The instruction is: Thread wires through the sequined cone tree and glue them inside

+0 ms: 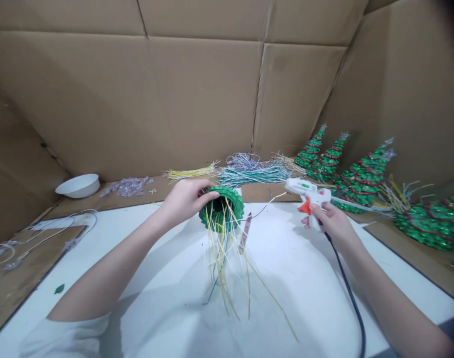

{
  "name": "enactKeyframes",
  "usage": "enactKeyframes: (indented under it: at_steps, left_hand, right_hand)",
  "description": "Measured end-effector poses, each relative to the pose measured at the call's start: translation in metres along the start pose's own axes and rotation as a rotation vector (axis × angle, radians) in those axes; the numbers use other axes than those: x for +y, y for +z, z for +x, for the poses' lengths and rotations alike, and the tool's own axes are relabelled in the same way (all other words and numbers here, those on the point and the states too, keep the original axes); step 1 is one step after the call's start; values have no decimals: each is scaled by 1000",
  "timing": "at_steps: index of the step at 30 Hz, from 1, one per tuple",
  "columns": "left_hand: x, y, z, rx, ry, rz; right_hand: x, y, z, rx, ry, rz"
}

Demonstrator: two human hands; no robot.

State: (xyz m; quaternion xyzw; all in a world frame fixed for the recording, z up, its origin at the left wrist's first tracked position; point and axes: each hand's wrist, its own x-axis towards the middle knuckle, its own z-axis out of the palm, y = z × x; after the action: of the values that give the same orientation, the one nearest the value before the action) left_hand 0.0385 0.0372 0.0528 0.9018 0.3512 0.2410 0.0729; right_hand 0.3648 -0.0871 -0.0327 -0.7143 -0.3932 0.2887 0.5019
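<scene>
My left hand (191, 200) grips the rim of a green beaded Christmas tree (239, 201), which lies tipped so its hollow base faces me. Yellow and white wires (227, 263) spill out of that opening and trail down over the white tabletop. In my right hand (329, 219) is a white glue gun (305, 189) with an orange trigger, its nozzle pointing left and a glue stick sticking out behind. The gun stands apart from the tree. A slim pointed tool (246, 232), perhaps a knife, lies just right of the wires.
Finished green trees (364, 174) stand at the right, with another lying down (431, 226). Bundles of green wire (253, 174) and yellow wire (192, 171) lie at the back. Clear plastic pieces (128, 186) and a white bowl (78, 186) are at left. A black cord (348, 283) runs from the gun.
</scene>
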Motion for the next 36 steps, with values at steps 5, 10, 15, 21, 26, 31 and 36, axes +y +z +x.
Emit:
enactKeyframes:
  at_steps: [5, 10, 15, 21, 26, 31, 36]
  left_hand:
    - [17, -9, 9, 61, -78, 92]
    - [24, -4, 19, 84, -128, 206]
    - [28, -5, 35, 85, -153, 284]
    - [31, -13, 50, 35, -170, 238]
    - [34, -19, 53, 17, -185, 149]
    - [34, -22, 57, -26, -226, -11]
    - [30, -20, 61, -68, -235, -183]
  right_hand:
    - [-13, 8, -18, -90, -181, 247]
    - [-34, 12, -29, -132, -294, 270]
    - [-53, 5, -32, -80, -385, 149]
    - [-73, 0, -29, -42, -450, -40]
    - [-85, -2, -26, -51, -649, -150]
    - [-89, 2, -22, -46, -922, -453]
    - [-89, 13, -17, -48, -1105, -527]
